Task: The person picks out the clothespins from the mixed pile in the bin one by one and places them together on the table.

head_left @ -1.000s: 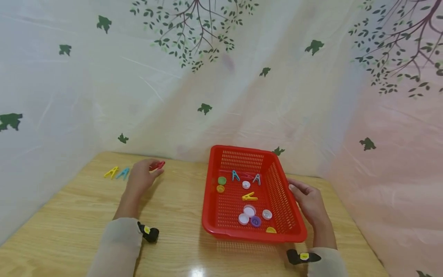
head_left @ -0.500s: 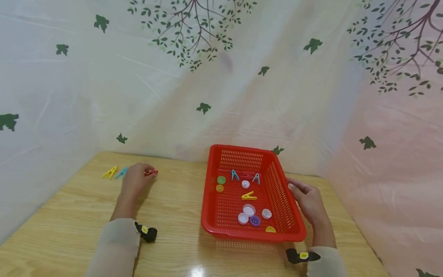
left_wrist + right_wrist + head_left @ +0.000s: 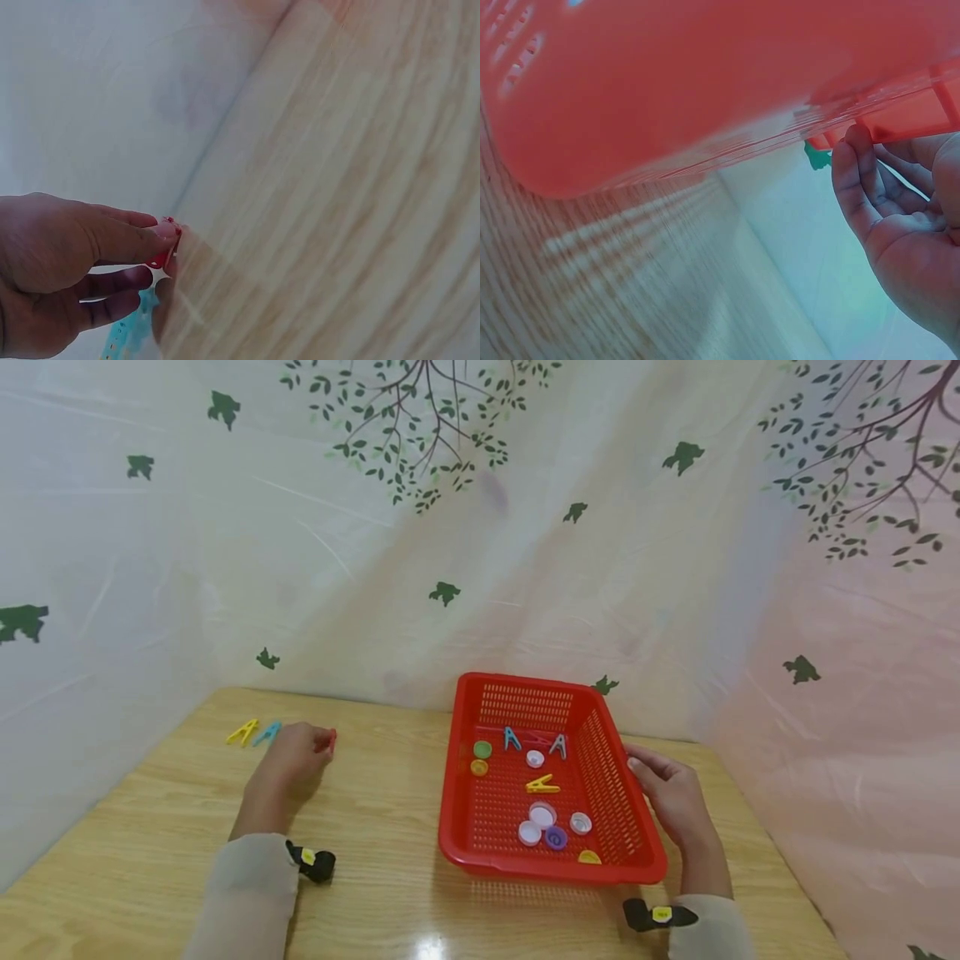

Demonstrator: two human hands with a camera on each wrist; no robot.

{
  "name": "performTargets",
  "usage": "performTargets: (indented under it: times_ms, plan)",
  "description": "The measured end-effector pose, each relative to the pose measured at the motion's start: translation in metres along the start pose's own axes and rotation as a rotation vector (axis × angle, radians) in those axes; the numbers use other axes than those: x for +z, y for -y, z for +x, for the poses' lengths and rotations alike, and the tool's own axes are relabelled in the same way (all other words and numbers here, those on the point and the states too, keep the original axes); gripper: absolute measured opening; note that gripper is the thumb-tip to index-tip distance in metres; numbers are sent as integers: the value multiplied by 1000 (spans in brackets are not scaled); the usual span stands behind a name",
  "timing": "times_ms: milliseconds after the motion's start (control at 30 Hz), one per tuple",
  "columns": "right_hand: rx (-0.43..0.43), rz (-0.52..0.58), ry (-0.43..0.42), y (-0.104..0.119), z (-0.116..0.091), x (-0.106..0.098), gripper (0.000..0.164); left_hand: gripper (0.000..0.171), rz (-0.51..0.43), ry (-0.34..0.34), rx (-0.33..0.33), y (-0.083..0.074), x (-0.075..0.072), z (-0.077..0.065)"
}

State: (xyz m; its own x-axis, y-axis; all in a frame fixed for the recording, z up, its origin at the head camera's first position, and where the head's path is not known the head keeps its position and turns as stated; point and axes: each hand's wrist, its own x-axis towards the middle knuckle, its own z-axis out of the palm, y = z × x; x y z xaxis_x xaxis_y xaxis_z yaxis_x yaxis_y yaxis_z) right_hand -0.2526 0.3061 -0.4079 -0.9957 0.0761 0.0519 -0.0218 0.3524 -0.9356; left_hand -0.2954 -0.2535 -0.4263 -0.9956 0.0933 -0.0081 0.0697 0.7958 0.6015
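Between thumb and fingers, my left hand [image 3: 294, 753] pinches a small red clothespin [image 3: 333, 741] at the back left of the table. In the left wrist view, the red clothespin [image 3: 171, 244] is partly covered by the thumb. A light blue clothespin [image 3: 267, 733] and a yellow clothespin [image 3: 242, 732] lie just left of that hand. My right hand [image 3: 675, 797] grips the right rim of a red plastic basket [image 3: 551, 870], thumb on top. From the right wrist view, its fingers [image 3: 850, 169] curl under the basket's rim.
Inside the basket lie a yellow clothespin [image 3: 542, 784], a blue clothespin [image 3: 512, 738], a grey clothespin [image 3: 558, 746], a reddish one, and several bottle caps, including a purple cap [image 3: 556, 837] and a green cap [image 3: 482, 749]. A leaf-patterned sheet [image 3: 360, 568] hangs behind the wooden table [image 3: 375, 877].
My left hand has shifted left and slightly nearer with the red clothespin, which has turned from slanting sideways to more upright. My right hand keeps its hold on the basket.
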Motion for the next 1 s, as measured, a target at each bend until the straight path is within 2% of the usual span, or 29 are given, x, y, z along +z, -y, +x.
performTargets:
  times_ms: [167, 400, 633, 1000]
  plan:
    - [5, 6, 2, -1, 0, 1, 57, 36, -2, -6, 2, 3, -1, 0]
    - [14, 10, 3, -1, 0, 0, 55, 25, 25, -94, 41, 12, 1, 7]
    - [18, -1, 4, 0, 1, -1, 55, 36, 21, -88, -29, 15, -1, 9]
    - [19, -10, 1, 0, 1, 0, 56, 35, 39, -117, -3, 13, -2, 7]
